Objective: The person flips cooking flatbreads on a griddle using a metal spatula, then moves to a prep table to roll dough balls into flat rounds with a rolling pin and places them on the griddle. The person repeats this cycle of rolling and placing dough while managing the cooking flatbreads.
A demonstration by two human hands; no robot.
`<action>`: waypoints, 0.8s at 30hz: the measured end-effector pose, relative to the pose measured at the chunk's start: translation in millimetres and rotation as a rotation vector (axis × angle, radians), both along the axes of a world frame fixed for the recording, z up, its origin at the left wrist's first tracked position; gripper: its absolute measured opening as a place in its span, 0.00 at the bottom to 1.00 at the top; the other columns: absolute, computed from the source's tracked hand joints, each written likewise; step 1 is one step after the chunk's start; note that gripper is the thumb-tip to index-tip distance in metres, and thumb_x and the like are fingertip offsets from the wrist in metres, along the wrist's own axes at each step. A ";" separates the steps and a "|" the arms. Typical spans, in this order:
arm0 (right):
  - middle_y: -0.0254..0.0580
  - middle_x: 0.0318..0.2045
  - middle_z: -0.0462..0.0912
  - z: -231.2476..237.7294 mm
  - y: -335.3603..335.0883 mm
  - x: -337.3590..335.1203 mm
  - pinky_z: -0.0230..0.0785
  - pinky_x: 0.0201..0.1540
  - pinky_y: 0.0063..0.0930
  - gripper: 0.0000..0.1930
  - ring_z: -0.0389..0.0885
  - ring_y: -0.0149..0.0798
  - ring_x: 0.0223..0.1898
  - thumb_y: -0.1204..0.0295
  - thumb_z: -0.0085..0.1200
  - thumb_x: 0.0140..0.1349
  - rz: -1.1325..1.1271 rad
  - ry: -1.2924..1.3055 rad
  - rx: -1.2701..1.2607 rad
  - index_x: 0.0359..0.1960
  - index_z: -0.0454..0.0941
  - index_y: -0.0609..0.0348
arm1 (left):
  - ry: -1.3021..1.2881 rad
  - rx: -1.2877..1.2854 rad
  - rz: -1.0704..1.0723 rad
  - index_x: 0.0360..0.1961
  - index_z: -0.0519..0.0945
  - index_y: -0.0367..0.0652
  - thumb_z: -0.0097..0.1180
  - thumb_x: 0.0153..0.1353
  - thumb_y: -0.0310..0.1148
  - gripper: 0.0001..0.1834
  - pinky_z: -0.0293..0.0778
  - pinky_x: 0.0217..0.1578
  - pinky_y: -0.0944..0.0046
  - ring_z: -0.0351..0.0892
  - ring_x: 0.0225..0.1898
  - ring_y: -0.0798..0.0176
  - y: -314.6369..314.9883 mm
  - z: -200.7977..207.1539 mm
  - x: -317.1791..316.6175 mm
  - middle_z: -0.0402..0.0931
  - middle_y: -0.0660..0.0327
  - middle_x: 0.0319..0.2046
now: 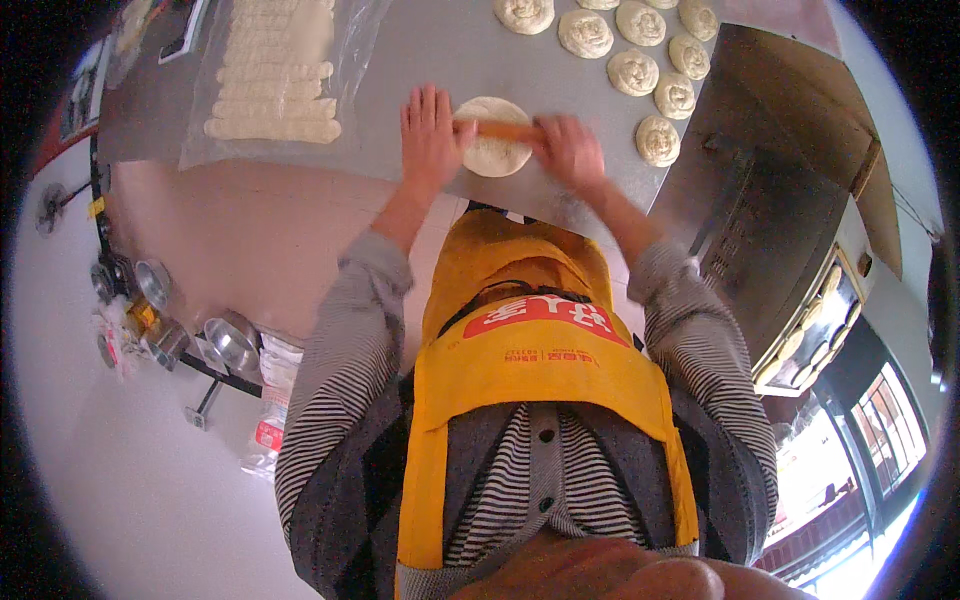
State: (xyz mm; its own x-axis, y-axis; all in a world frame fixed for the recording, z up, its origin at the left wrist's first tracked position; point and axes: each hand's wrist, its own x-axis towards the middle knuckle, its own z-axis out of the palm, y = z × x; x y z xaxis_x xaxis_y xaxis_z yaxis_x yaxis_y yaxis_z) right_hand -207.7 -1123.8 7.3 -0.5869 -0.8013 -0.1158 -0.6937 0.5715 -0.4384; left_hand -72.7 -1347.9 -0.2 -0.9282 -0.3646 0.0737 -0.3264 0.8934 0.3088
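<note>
A flat round of pale dough lies near the table's front edge, with a brown wooden rolling pin across it. My left hand is open at the pin's left end, fingers stretched forward and thumb beside the pin. At the other end, my right hand is closed around the pin, slightly blurred. Coiled dough pieces are spread over the table's right side. To the left, rows of dough strips lie on clear plastic sheeting.
The grey metal table ends just before my body. Beyond its right edge stands a dark metal appliance, and a tray of flat round pieces is nearby. Metal bowls and a white bag are at the left wall.
</note>
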 end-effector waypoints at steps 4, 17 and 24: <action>0.46 0.58 0.75 6.9 29.3 50.7 0.67 0.58 0.50 0.30 0.74 0.51 0.57 0.60 0.61 0.59 0.029 0.093 -0.142 0.62 0.69 0.55 | -0.005 0.056 -0.039 0.70 0.61 0.35 0.58 0.63 0.49 0.41 0.49 0.69 0.34 0.49 0.74 0.38 30.9 13.4 61.5 0.57 0.45 0.71; 0.43 0.53 0.77 -2.1 -17.4 -40.1 0.76 0.51 0.43 0.23 0.78 0.49 0.53 0.60 0.58 0.63 0.103 0.147 -0.146 0.58 0.73 0.52 | 0.005 -0.115 -0.027 0.65 0.67 0.34 0.51 0.68 0.55 0.36 0.52 0.67 0.31 0.54 0.72 0.39 -25.6 -14.8 -58.5 0.61 0.45 0.69; 0.43 0.45 0.80 -7.0 0.0 -4.9 0.77 0.43 0.41 0.21 0.81 0.50 0.44 0.64 0.63 0.58 -0.043 0.059 -0.151 0.52 0.76 0.51 | -0.001 -0.064 -0.042 0.67 0.65 0.35 0.55 0.66 0.53 0.38 0.50 0.68 0.32 0.52 0.73 0.39 -20.1 2.3 -56.0 0.60 0.46 0.70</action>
